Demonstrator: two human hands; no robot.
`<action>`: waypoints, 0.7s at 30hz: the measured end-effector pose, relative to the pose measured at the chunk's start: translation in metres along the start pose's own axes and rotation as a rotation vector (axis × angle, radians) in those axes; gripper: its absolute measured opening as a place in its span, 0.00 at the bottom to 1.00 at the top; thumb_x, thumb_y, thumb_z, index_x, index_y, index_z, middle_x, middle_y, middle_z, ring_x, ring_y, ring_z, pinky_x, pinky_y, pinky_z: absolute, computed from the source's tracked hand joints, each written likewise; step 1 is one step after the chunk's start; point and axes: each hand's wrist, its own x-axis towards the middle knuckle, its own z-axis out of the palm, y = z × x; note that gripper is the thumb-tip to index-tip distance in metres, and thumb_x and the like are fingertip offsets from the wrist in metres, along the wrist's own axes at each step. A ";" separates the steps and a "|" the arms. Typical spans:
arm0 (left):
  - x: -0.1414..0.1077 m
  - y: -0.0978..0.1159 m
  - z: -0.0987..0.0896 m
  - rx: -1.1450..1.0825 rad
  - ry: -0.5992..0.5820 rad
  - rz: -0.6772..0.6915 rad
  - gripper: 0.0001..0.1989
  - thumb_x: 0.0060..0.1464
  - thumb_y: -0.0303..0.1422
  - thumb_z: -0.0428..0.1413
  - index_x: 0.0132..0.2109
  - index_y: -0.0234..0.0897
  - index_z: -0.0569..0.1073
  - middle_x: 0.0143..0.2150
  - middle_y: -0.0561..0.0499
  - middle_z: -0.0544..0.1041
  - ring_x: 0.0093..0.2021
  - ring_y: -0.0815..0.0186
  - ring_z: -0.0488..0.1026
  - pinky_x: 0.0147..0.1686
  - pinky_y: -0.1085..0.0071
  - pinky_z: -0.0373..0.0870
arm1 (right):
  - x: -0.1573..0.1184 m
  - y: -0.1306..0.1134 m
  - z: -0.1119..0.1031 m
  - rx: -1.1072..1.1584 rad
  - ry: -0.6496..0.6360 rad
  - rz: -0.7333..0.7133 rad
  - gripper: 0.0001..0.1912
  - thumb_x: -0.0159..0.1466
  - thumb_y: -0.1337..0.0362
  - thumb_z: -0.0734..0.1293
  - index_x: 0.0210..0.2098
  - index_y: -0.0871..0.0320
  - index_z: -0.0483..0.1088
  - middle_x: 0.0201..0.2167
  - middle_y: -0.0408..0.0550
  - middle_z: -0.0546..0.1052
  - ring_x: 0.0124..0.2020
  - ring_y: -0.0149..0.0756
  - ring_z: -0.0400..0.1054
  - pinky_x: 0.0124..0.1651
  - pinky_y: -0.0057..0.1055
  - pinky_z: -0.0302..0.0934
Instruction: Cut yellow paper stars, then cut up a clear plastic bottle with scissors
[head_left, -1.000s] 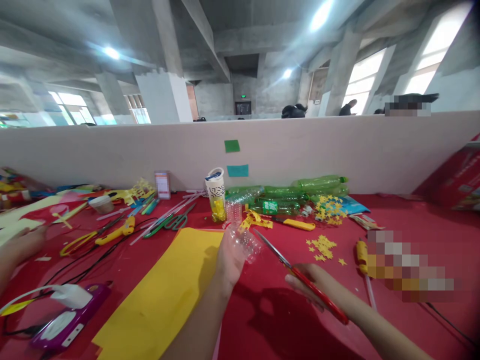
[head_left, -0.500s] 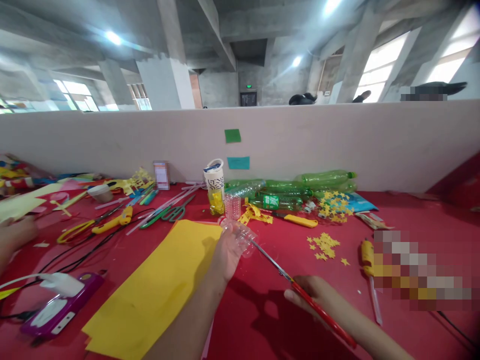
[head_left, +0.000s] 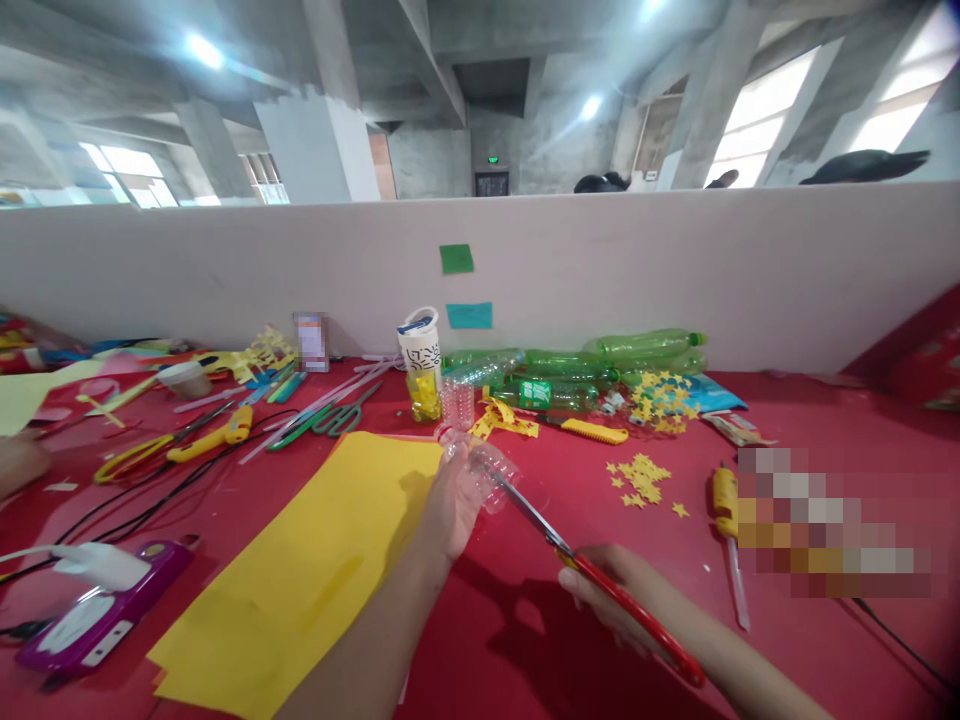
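My left hand (head_left: 455, 500) is closed around a clear plastic bottle piece (head_left: 501, 478), its neck end with a red ring pointing away from me. In my right hand (head_left: 611, 590) are red-handled scissors (head_left: 634, 612), held low over the table. Their blades reach up to the clear plastic and overlap it; whether they are cutting into it I cannot tell. Yellow paper sheets (head_left: 300, 570) lie under and left of my left forearm. Just beyond the bottle piece stands another clear ribbed plastic piece (head_left: 457, 405).
Green bottles (head_left: 570, 365) lie along the white partition (head_left: 225, 270). Yellow paper stars (head_left: 641, 480), a yellow cutter (head_left: 594, 430) and a glue gun (head_left: 725, 500) are to the right. A purple power strip (head_left: 105, 610), cables and another person's hand (head_left: 21, 465) are at left.
The scissor blades have moved further up over the clear bottle piece. The view has shifted slightly, so things on the table appear a little further left and higher.
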 end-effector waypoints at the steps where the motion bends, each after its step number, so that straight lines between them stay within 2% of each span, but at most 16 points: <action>1: 0.000 0.000 0.000 -0.003 -0.001 0.000 0.11 0.52 0.35 0.59 0.42 0.38 0.69 0.38 0.50 0.76 0.39 0.65 0.75 0.44 0.66 0.71 | 0.000 0.000 0.000 0.000 -0.001 -0.007 0.29 0.57 0.35 0.60 0.25 0.58 0.60 0.15 0.35 0.58 0.14 0.22 0.54 0.15 0.18 0.47; 10: -0.001 -0.001 0.002 -0.006 -0.020 0.040 0.12 0.52 0.32 0.59 0.43 0.39 0.68 0.38 0.50 0.75 0.39 0.66 0.74 0.44 0.66 0.71 | 0.002 0.001 0.001 0.022 0.005 0.026 0.27 0.60 0.38 0.61 0.25 0.58 0.60 0.12 0.34 0.57 0.12 0.22 0.52 0.14 0.18 0.46; 14: 0.000 -0.002 0.001 -0.015 -0.018 0.043 0.11 0.52 0.32 0.59 0.43 0.40 0.68 0.38 0.51 0.75 0.39 0.66 0.74 0.44 0.66 0.71 | 0.001 0.002 -0.001 0.012 -0.010 0.016 0.28 0.60 0.37 0.59 0.26 0.58 0.61 0.13 0.35 0.58 0.13 0.23 0.53 0.14 0.18 0.46; 21: 0.001 -0.001 0.000 0.029 0.001 0.031 0.11 0.53 0.34 0.59 0.43 0.39 0.69 0.37 0.51 0.75 0.38 0.66 0.75 0.44 0.66 0.71 | 0.007 0.019 0.001 -0.030 0.032 -0.030 0.28 0.59 0.37 0.60 0.27 0.58 0.62 0.14 0.35 0.60 0.13 0.23 0.55 0.14 0.18 0.47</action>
